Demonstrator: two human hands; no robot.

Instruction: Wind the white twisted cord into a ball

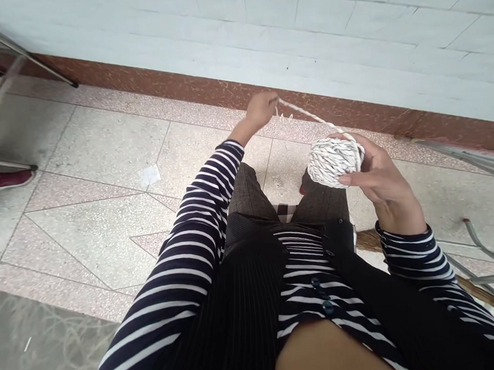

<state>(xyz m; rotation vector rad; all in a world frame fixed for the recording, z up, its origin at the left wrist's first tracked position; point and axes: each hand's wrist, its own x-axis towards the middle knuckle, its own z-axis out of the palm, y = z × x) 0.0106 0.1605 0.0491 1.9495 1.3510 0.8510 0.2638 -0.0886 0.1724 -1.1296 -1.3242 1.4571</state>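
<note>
My right hand (pixel 379 177) is wrapped round a ball of white cord (pixel 334 161) flecked with dark marks, with the thumb on its near side. From the top of the ball a length of cord (pixel 310 114) runs taut up and left to my left hand (pixel 262 108). There the fingers pinch the cord near its end. A short curly tail of cord (pixel 284 117) dangles just below those fingertips. Both hands are held out in front of me, above my knees.
A white tiled wall (pixel 218 33) with a brown base strip runs across ahead. At left are metal furniture legs (pixel 50 69) and a person's red shoe (pixel 7 180). A scrap of paper (pixel 149 175) lies on the floor. Metal tubing (pixel 487 251) and a broom (pixel 491 300) are at right.
</note>
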